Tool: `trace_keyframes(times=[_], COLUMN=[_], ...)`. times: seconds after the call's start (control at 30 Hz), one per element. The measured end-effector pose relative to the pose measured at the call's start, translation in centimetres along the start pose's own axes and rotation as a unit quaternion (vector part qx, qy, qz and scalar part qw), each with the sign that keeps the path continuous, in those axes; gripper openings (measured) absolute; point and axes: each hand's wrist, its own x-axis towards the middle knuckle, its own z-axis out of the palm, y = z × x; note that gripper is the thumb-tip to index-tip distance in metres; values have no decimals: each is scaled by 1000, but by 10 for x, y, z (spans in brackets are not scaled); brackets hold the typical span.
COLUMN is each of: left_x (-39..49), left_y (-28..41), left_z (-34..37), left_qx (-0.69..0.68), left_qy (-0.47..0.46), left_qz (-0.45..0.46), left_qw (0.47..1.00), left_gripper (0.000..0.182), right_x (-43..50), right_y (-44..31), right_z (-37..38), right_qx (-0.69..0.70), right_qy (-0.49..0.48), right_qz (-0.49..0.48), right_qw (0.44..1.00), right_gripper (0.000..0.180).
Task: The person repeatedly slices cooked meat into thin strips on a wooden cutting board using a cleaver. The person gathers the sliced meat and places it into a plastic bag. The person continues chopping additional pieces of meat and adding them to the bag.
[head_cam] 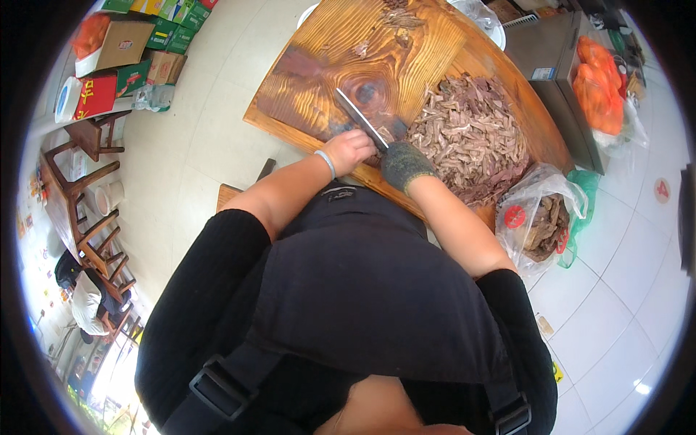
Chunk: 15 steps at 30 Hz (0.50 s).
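Observation:
My right hand (405,165), in a dark knitted glove, grips a knife (361,118) whose long blade points up and left over a wooden board (304,70). Bare, with a pale band at the wrist, my left hand (349,152) lies at the board's near edge, just left of the blade. Its fingers are bent down, and what is under them is mostly hidden. A small piece of meat (385,134) shows beside the blade. To the right of my gloved hand lies a large heap of sliced brown meat (470,133). More dark scraps (401,20) lie at the board's far side.
A plastic bag of brown meat pieces (546,228) stands at the table's right corner. Beyond the table's right side is a metal cabinet (549,81) with orange bags (598,92) beside it. Cartons (128,43) and wooden stools (92,179) stand at left.

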Motion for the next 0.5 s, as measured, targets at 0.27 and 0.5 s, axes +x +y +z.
trace_keyframes(times=[0.27, 0.5], left_x=[0, -2], left_y=[-2, 2], left_z=[1, -1], left_qx=[0, -12], left_qy=[5, 6], left_qz=[11, -13], left_qw=[1000, 1000], left_gripper=[21, 29], right_x=[-6, -5], right_y=[12, 10], right_z=[15, 9], right_qx=[9, -14], right_qy=[-16, -12], right_qz=[34, 25], right_qw=[999, 1000], right_gripper=[34, 35])
